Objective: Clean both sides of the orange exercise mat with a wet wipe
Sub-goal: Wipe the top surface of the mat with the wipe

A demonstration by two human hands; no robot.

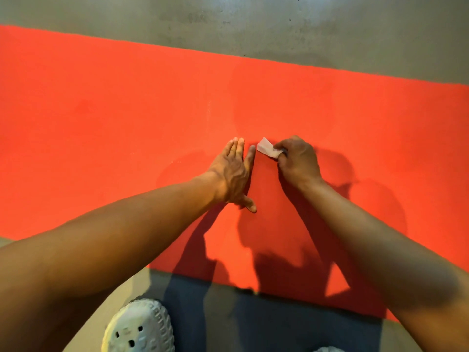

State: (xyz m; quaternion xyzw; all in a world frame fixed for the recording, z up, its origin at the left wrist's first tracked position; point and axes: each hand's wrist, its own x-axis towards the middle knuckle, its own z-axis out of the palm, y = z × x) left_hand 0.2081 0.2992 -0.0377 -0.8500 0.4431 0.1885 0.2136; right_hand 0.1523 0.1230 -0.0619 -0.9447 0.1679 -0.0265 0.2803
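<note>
Nearby, white shoe (138,326) on grey floor (253,26) near mat (101,123); right hand (297,161) pinches wipe (266,147).

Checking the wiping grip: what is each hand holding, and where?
Right hand pinches the wet wipe by its near end; left hand holds nothing.

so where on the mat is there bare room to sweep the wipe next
Bare mat runs left of the left hand, right of the right hand, and beyond both up to the grey floor. Crowded only mid-mat: flat left hand beside the right hand pinching the wipe.
</note>
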